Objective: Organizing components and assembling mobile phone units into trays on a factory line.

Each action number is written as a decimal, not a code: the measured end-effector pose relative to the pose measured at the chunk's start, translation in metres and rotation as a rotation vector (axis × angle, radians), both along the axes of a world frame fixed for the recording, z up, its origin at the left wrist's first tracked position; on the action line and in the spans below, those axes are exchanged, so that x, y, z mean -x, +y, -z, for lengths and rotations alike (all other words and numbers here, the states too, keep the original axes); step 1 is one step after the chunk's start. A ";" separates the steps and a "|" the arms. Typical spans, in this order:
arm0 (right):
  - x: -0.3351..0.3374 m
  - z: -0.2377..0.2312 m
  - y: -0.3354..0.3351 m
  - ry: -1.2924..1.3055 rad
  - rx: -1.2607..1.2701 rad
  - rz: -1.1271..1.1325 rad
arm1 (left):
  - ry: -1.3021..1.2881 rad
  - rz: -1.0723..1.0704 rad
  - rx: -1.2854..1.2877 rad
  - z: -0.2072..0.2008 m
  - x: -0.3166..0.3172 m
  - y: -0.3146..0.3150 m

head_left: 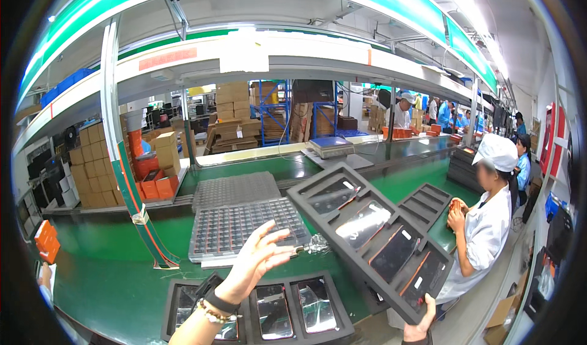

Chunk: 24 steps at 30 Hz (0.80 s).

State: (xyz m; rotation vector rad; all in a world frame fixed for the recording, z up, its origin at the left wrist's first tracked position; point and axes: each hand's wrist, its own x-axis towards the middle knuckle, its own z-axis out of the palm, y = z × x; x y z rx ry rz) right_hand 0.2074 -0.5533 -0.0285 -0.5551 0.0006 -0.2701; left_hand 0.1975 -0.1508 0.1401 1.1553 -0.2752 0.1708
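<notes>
My right hand (420,322) grips the lower right corner of a black foam tray (335,220), holding it tilted above the bench. Its compartments hold several glossy dark smartphones (394,253) in clear film, with small white labels. My left hand (260,256) is stretched out with its fingers apart, over the near edge of a clear plastic tray (244,223) of small parts. Just beyond its fingertips lies a crumpled clear plastic bag (317,244). Below, partly hidden by my left forearm, another black foam tray (286,311) with phones in its slots rests on the bench.
Behind the parts tray lies another clear tray (235,186). A metal post (125,161) rises from the green bench (104,271). A blue-topped scale (330,147) stands farther back. On the right, a person in white (489,229) holds orange items near another foam tray (425,205).
</notes>
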 end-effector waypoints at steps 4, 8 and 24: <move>-0.047 0.015 0.023 0.026 0.007 0.043 | 0.088 0.005 -0.311 0.010 0.054 0.032; -0.077 0.035 0.030 0.100 0.176 0.014 | 0.208 -0.239 -0.420 0.051 0.130 0.103; 0.027 0.020 0.070 0.144 0.664 0.221 | 0.267 -0.837 -1.277 0.164 0.185 0.139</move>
